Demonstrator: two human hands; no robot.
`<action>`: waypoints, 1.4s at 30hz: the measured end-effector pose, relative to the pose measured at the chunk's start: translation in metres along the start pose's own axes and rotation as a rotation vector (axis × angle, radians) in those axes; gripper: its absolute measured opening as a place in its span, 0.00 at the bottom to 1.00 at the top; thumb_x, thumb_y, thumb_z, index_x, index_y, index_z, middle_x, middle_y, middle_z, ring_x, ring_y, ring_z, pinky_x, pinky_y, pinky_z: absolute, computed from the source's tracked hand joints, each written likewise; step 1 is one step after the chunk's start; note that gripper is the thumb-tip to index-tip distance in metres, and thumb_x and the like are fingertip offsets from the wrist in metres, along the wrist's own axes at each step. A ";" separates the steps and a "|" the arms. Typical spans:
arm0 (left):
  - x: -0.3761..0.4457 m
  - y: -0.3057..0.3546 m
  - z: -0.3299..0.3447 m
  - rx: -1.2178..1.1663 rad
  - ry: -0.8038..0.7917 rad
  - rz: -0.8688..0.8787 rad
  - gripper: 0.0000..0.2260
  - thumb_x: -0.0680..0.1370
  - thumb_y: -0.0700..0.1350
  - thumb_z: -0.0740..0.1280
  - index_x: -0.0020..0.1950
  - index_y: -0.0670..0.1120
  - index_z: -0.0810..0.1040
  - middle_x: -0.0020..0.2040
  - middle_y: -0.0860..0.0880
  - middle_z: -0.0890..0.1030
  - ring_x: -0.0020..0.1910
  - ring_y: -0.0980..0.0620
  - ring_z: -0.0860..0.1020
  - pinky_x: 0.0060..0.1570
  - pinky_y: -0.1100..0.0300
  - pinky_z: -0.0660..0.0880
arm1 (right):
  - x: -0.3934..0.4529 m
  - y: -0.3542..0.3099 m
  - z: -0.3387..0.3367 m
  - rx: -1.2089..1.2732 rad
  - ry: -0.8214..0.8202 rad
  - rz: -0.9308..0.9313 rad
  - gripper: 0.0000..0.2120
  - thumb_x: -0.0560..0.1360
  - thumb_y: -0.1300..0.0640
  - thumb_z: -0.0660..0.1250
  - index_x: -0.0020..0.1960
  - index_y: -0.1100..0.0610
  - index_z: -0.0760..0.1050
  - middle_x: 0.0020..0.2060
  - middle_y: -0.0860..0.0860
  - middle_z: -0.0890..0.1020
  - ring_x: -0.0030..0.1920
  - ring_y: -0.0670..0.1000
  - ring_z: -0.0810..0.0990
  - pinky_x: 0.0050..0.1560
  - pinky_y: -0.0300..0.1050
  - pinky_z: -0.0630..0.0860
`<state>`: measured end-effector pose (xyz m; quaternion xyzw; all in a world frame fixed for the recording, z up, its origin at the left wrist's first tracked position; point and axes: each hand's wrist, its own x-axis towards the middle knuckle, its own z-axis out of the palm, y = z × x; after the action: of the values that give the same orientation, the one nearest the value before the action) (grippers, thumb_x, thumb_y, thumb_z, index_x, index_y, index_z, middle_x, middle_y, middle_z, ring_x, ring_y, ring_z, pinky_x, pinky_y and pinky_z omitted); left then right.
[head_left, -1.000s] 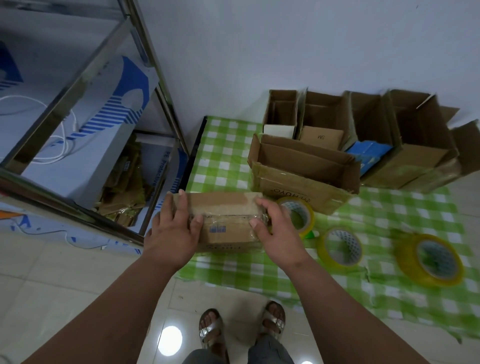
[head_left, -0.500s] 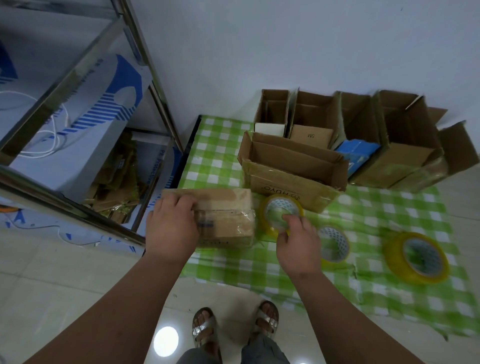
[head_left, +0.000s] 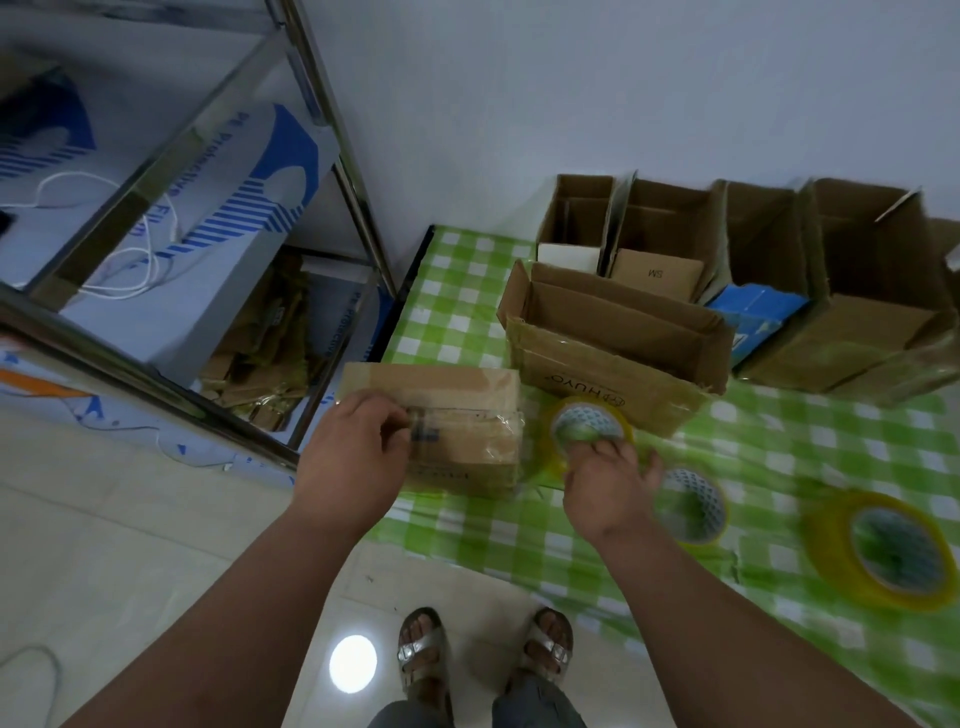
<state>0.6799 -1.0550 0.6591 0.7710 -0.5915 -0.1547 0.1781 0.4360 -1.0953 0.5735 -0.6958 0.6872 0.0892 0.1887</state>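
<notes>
Since a second ago my right hand (head_left: 608, 483) has left the box (head_left: 467, 415) and gone to the tape roll (head_left: 582, 426) just beside it, fingers curling over the roll's near rim. My left hand (head_left: 353, 457) stays, fingers curled on the box's left end, pinning it to the desk (head_left: 467, 291) near the front left corner. I judge that sealing is about to start. Next I need to lift the roll, find its loose end and lay it along the seam.
</notes>
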 end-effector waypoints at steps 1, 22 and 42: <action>0.002 0.001 -0.001 -0.012 -0.008 -0.017 0.04 0.78 0.43 0.67 0.50 0.49 0.80 0.51 0.57 0.74 0.48 0.57 0.70 0.45 0.60 0.65 | -0.001 0.001 -0.001 0.030 0.017 0.015 0.16 0.79 0.55 0.59 0.65 0.46 0.71 0.64 0.49 0.73 0.71 0.54 0.61 0.73 0.65 0.45; 0.010 0.017 -0.029 -0.992 -0.221 -0.467 0.06 0.80 0.50 0.66 0.53 0.54 0.81 0.50 0.55 0.83 0.52 0.55 0.78 0.45 0.59 0.69 | -0.060 -0.057 -0.091 0.749 0.362 -0.493 0.15 0.78 0.48 0.57 0.54 0.58 0.74 0.44 0.52 0.78 0.45 0.57 0.75 0.45 0.53 0.71; 0.002 0.005 -0.031 -0.976 -0.121 -0.156 0.08 0.74 0.38 0.72 0.38 0.46 0.78 0.60 0.54 0.79 0.60 0.54 0.77 0.53 0.61 0.74 | -0.057 -0.105 -0.089 0.363 0.321 -0.563 0.15 0.79 0.45 0.56 0.57 0.51 0.74 0.46 0.48 0.82 0.50 0.50 0.79 0.65 0.50 0.61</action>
<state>0.6899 -1.0551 0.6893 0.6293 -0.4001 -0.4708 0.4714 0.5257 -1.0792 0.6915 -0.8181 0.4942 -0.1997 0.2160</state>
